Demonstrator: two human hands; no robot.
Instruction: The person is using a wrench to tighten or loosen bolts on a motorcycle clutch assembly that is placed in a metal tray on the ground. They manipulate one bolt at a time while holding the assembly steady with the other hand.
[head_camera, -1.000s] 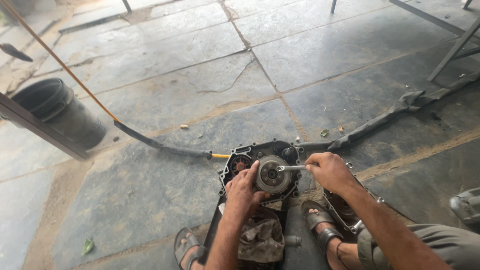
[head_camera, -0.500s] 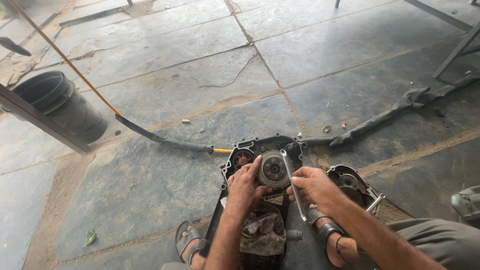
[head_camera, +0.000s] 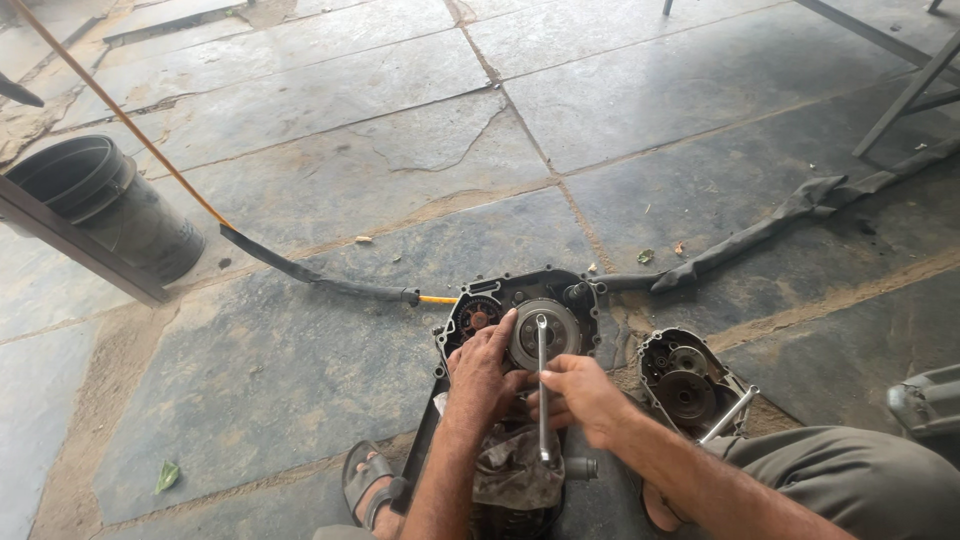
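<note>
The engine case (head_camera: 520, 330) sits open-side up on the stone floor (head_camera: 330, 200), just ahead of the person's feet, with the round clutch assembly (head_camera: 545, 333) exposed at its centre. A wrench (head_camera: 542, 385) stands on the clutch hub, its shaft running back toward the person. The right hand (head_camera: 580, 395) is closed around the wrench shaft. The left hand (head_camera: 485, 370) lies flat, fingers partly spread, pressing on the case beside the clutch. A removed side cover (head_camera: 690, 385) lies just right of the case. A black bucket (head_camera: 110, 205) stands well apart at left.
</note>
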